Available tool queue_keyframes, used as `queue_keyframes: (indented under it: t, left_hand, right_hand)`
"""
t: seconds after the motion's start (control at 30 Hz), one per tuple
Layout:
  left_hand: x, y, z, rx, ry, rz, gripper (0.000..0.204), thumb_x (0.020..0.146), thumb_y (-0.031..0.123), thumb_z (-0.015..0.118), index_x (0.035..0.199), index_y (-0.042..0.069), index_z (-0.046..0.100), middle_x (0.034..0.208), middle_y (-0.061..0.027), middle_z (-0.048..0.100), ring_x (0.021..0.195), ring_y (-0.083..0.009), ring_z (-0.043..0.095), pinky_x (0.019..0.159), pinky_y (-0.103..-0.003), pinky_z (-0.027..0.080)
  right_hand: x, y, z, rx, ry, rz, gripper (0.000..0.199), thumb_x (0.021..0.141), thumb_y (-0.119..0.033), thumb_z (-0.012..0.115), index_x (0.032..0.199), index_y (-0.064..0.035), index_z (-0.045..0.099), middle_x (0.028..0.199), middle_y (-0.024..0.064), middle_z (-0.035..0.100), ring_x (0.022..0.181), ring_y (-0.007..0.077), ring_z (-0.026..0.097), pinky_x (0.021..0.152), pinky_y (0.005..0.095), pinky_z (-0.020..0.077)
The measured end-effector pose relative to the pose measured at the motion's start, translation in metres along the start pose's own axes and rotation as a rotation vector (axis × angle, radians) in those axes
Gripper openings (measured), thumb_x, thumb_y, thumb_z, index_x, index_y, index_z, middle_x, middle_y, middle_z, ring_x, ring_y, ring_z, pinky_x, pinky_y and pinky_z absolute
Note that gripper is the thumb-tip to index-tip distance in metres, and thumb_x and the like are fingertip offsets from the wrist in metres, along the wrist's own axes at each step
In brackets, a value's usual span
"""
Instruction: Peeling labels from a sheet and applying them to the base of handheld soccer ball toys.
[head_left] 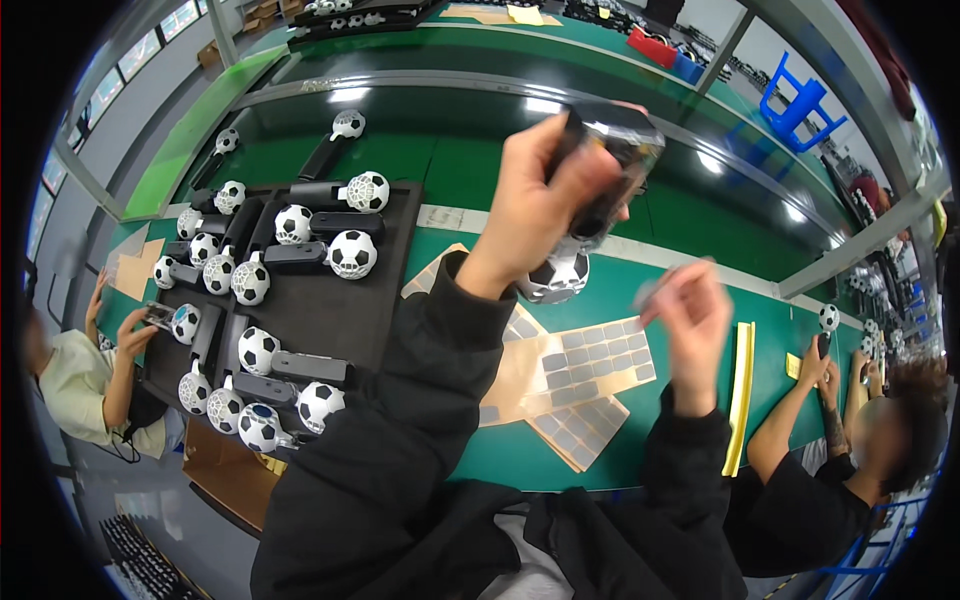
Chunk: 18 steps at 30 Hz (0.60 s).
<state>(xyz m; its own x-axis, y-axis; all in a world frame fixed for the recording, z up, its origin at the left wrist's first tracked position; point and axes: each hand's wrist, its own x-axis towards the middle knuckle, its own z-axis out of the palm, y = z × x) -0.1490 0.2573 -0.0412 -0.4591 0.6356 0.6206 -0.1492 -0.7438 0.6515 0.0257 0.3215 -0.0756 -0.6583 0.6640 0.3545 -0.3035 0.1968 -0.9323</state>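
My left hand (pixel 545 190) is raised over the bench and wrapped around the black handle of a handheld fan (pixel 558 277). The fan's black-and-white soccer-ball head points down toward me. To the right, my right hand (pixel 690 305) is blurred, its thumb and finger pinched on what looks like a small grey sticker (pixel 648 297). Below and between my hands lie sheets of grey stickers (pixel 598 362) on tan backing paper, overlapping on the green bench. Part of the sheets is covered by my left sleeve.
On my left, a dark tray (pixel 335 300) holds several soccer-ball fans. Two more fans lie on the green conveyor (pixel 455 150) beyond. A yellow strip (pixel 739 400) lies at the right. Co-workers sit on both sides, one person's hand (pixel 130 330) reaching to the tray. Metal posts frame the bench.
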Motion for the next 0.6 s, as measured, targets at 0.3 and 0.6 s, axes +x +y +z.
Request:
queue_keyframes:
  t: [0.3,0.6]
  left_hand:
    - [-0.005,-0.01,0.02,0.297,-0.267,-0.069,0.05,0.059,0.01,0.071,0.105,-0.001,0.056,0.092,-0.01,0.062,0.07,-0.0133,0.056,0.064,-0.021,0.045]
    - [-0.004,-0.003,0.018,0.373,-0.233,-0.053,0.054,0.056,0.014,0.074,0.105,-0.001,0.056,0.088,-0.0091,0.063,0.07,-0.0138,0.057,0.063,-0.022,0.046]
  right_hand:
    - [0.053,-0.037,0.025,-0.12,0.284,-0.438,0.007,0.081,-0.001,0.052,0.085,-0.0034,0.048,0.079,0.0045,0.049,0.068,0.0129,0.05,0.061,0.0206,0.039]
    - [0.059,-0.025,0.01,0.147,0.253,-0.442,0.006,0.078,-0.001,0.055,0.078,-0.0018,0.049,0.068,0.0056,0.047,0.051,0.0106,0.046,0.051,0.0198,0.0432]
